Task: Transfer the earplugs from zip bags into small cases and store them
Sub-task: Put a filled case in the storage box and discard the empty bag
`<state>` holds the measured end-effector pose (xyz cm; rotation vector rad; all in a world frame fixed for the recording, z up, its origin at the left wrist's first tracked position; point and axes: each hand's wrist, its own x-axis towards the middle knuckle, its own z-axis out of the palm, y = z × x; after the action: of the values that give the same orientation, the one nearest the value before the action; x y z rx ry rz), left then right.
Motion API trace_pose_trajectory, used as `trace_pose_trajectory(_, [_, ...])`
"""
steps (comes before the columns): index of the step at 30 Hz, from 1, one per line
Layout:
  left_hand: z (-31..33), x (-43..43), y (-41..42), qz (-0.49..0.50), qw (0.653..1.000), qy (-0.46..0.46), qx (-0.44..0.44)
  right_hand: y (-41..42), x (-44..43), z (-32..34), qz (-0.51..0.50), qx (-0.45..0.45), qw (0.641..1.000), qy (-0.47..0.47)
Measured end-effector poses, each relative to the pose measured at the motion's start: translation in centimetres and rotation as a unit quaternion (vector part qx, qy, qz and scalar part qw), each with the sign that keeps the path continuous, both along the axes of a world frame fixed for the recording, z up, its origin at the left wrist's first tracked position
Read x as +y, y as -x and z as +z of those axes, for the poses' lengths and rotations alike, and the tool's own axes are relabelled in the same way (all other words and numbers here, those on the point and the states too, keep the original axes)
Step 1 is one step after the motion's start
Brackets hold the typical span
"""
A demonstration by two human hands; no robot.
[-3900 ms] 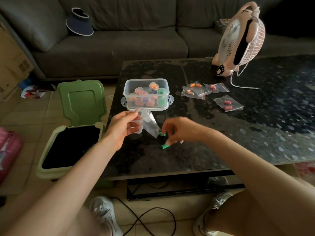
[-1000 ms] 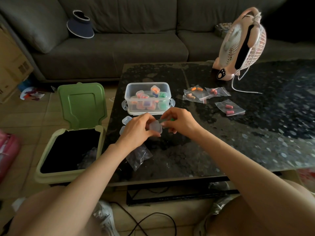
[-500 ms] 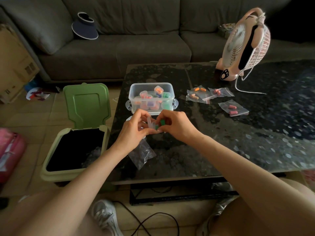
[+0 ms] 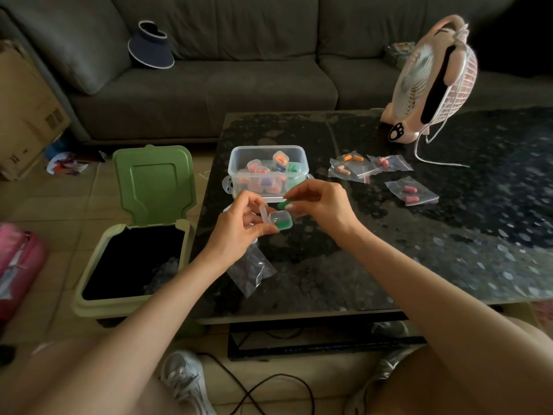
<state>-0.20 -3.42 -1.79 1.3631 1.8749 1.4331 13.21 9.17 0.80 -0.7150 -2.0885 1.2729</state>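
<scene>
**Second green earplug (image 4: 282, 204) poised over small case (image 4: 279, 219)**

Left hand (image 4: 239, 226) pinches the case, lid open, steadying it for loading; one green plug (image 4: 283, 225) already lies inside. Right hand (image 4: 321, 205) pinches the second just above. Storage box (image 4: 234, 175) stands close behind.

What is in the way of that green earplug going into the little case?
Nothing visible. The right hand pinches the green earplug right by the open top of the little case. The left hand holds the case with its lid flipped back. The other earplug already lies inside.
</scene>
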Motion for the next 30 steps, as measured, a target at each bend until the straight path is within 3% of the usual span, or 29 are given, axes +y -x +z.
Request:
trace_pose_trajectory(5, [0.1, 0.4, -0.3, -0.007, 1.000, -0.009, -0.018, 0.1, -0.4, -0.5, 0.008, -0.034, 0.994, -0.108])
trace_pose_trajectory(9, [0.1, 0.6, -0.5, -0.012, 1.000, -0.015, -0.025, 0.4, 0.2, -1.1, 0.003, -0.061, 0.991, -0.123])
trace_pose_trajectory(11, [0.1, 0.7, -0.5, -0.013, 0.999, -0.017, -0.025, 0.3, 0.2, -1.0, -0.011, -0.049, 0.995, -0.090])
trace_pose_trajectory(14, [0.1, 0.7, -0.5, -0.009, 1.000, -0.017, -0.008, 0.1, 0.2, 0.0, -0.026, -0.027, 0.996, 0.087])
trace_pose_trajectory(17, [0.0, 0.7, -0.6, 0.007, 0.998, -0.013, 0.058, -0.2, -0.3, 0.7, 0.069, -0.084, 0.967, 0.230])
trace_pose_trajectory(22, [-0.6, 0.8, -0.4, 0.001, 0.989, -0.024, 0.144, 0.3, -1.1, 0.2, 0.115, -0.087, 0.962, 0.234])
trace_pose_trajectory(30, [-0.8, 0.8, 1.0, 0.100, 0.981, -0.018, 0.166, 1.2, 0.2, 0.6, 0.007, -0.017, 0.971, 0.237])
